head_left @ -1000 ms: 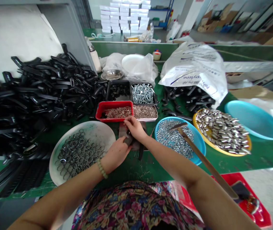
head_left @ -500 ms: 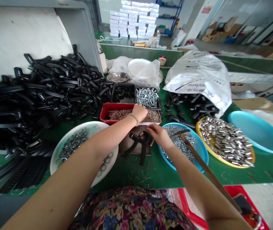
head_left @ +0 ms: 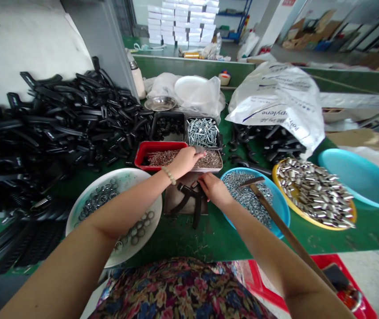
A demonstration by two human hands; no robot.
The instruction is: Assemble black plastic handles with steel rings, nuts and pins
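Black two-legged part (head_left: 195, 204) lies on a flat metal plate (head_left: 171, 189) at the centre of the frame, its legs spreading downward. At its upper right end the right hand (head_left: 213, 188) has its fingers bunched nearly together, though any grip cannot be told. Just above, the left hand (head_left: 183, 162) bends over a pale tray (head_left: 211, 169) of copper-coloured bits, its fingers' opening and hold unclear.

Dark, floral-patterned garment (head_left: 182, 290) in pinks and blues, with a pale green beaded bracelet (head_left: 168, 176)
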